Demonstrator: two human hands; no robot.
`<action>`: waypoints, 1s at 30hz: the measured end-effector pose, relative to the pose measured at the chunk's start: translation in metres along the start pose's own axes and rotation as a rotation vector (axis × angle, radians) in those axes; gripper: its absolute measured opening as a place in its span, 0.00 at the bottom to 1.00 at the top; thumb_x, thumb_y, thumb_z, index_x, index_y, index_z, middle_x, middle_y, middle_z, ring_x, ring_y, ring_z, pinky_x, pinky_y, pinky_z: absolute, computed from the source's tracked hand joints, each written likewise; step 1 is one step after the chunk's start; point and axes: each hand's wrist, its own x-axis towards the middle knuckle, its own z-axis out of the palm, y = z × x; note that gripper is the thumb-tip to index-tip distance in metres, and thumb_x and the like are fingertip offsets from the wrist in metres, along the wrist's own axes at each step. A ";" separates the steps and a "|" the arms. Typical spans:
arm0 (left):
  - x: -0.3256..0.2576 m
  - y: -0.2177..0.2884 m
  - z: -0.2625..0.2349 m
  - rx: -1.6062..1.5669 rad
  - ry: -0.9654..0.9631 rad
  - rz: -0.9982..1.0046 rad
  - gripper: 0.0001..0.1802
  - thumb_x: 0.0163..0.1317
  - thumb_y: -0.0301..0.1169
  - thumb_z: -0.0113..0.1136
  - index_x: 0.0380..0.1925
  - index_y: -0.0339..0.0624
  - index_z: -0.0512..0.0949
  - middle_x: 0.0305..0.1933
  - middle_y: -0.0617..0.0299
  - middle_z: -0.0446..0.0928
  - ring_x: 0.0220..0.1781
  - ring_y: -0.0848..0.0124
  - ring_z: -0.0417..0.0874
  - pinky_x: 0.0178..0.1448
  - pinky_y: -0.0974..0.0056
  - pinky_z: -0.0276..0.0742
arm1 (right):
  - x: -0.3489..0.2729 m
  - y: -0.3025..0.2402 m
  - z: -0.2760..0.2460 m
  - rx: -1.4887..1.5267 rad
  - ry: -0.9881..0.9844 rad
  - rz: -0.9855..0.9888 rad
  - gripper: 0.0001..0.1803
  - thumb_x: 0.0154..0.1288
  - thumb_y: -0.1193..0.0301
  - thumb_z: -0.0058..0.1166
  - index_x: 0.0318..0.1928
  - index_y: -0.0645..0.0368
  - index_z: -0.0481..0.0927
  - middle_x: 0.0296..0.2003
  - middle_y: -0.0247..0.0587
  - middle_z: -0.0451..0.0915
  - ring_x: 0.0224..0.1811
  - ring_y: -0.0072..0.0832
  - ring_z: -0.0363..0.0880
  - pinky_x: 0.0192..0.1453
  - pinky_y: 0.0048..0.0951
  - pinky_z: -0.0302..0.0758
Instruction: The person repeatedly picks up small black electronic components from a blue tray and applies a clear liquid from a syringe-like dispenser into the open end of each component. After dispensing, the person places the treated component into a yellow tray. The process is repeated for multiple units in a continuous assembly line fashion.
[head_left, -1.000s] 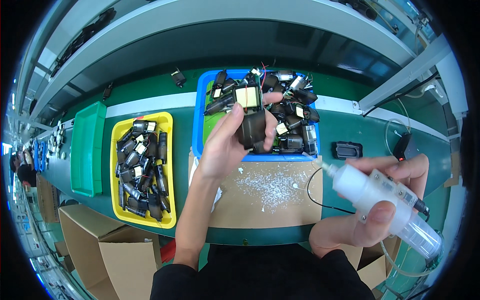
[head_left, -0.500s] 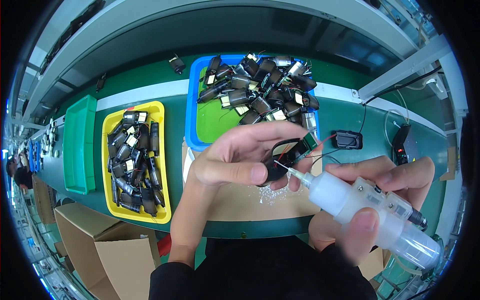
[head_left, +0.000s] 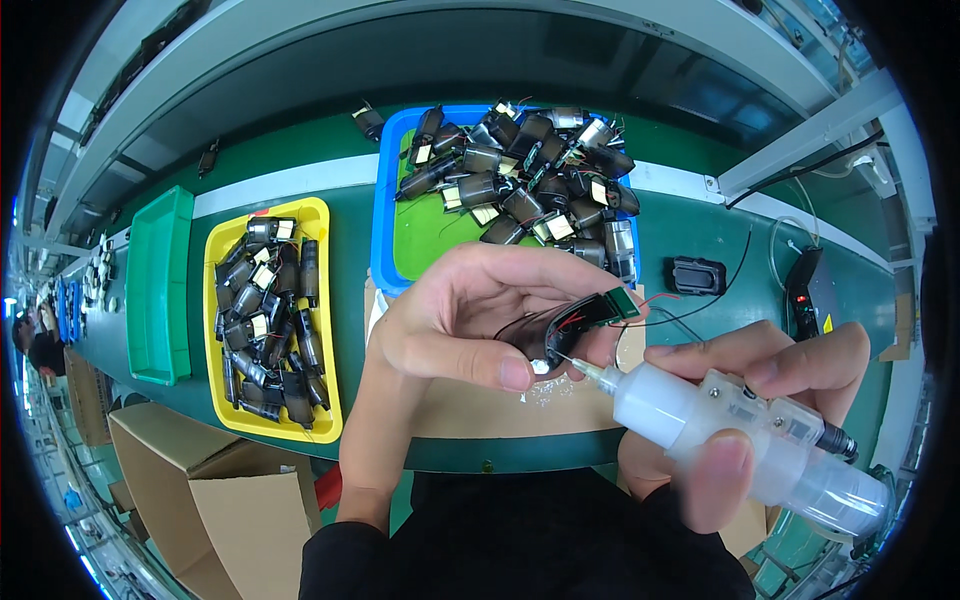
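Observation:
My left hand (head_left: 455, 320) is closed round a curved black plastic housing (head_left: 545, 335). A small green circuit board (head_left: 623, 303) sticks out at its upper right end, with thin red and black wires. Against the lower edge of the housing, by my thumb, is a whitish spot. In my right hand (head_left: 760, 400) is a translucent white glue syringe (head_left: 665, 400) with a clear plastic rear part and a switch-like fitting along its side. Its fine needle points left, the tip at the housing's right edge; whether it touches cannot be seen.
A blue tray (head_left: 385, 190) heaped with dark units and wires stands behind my hands. To the left are a yellow tray (head_left: 212, 335) of similar units, a green tray (head_left: 160, 290) and an open cardboard box (head_left: 250, 520). A black rectangular case (head_left: 697, 276) lies right, near a black device (head_left: 803, 285).
My left hand has tilted the housing, so its inner face turned and the whitish spot came into view. The needle tip now sits slightly lower along the edge. The wire by the black case shifted.

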 end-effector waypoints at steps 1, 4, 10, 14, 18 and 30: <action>0.000 0.001 0.000 -0.001 -0.003 -0.006 0.37 0.34 0.34 0.72 0.42 0.16 0.70 0.33 0.41 0.75 0.30 0.63 0.78 0.26 0.69 0.72 | 0.001 0.001 -0.001 -0.002 -0.008 -0.006 0.28 0.50 0.60 0.58 0.33 0.63 0.53 0.26 0.48 0.77 0.18 0.19 0.67 0.27 0.16 0.67; 0.000 0.001 0.000 0.036 -0.014 0.017 0.37 0.34 0.34 0.72 0.42 0.16 0.70 0.34 0.41 0.75 0.31 0.62 0.78 0.32 0.66 0.73 | 0.001 0.003 -0.002 -0.013 -0.037 -0.040 0.28 0.50 0.60 0.58 0.33 0.63 0.52 0.26 0.48 0.77 0.18 0.19 0.68 0.27 0.16 0.68; 0.006 0.003 -0.020 -0.053 -0.415 0.056 0.34 0.45 0.13 0.59 0.56 0.21 0.60 0.60 0.39 0.64 0.62 0.58 0.67 0.62 0.61 0.65 | 0.003 0.005 -0.003 -0.027 -0.077 -0.083 0.28 0.49 0.62 0.58 0.33 0.64 0.52 0.26 0.49 0.76 0.18 0.19 0.69 0.27 0.16 0.68; 0.004 0.001 -0.019 -0.086 -0.399 0.041 0.34 0.46 0.13 0.59 0.56 0.21 0.60 0.60 0.39 0.64 0.59 0.60 0.69 0.58 0.62 0.68 | 0.004 0.005 -0.004 -0.036 -0.081 -0.093 0.27 0.49 0.64 0.58 0.33 0.64 0.52 0.26 0.50 0.76 0.19 0.19 0.70 0.26 0.16 0.69; 0.004 0.001 -0.014 -0.058 -0.300 0.040 0.34 0.42 0.18 0.64 0.52 0.20 0.64 0.53 0.39 0.67 0.49 0.61 0.73 0.50 0.62 0.70 | 0.004 0.005 -0.004 -0.040 -0.091 -0.101 0.27 0.49 0.65 0.58 0.33 0.64 0.52 0.25 0.50 0.76 0.19 0.19 0.71 0.26 0.15 0.69; 0.002 0.006 -0.013 0.041 -0.305 0.011 0.33 0.42 0.19 0.66 0.51 0.21 0.65 0.48 0.44 0.71 0.45 0.65 0.74 0.47 0.67 0.71 | 0.004 0.003 -0.008 -0.095 -0.172 -0.163 0.26 0.48 0.69 0.58 0.33 0.65 0.52 0.25 0.53 0.76 0.21 0.21 0.74 0.27 0.15 0.72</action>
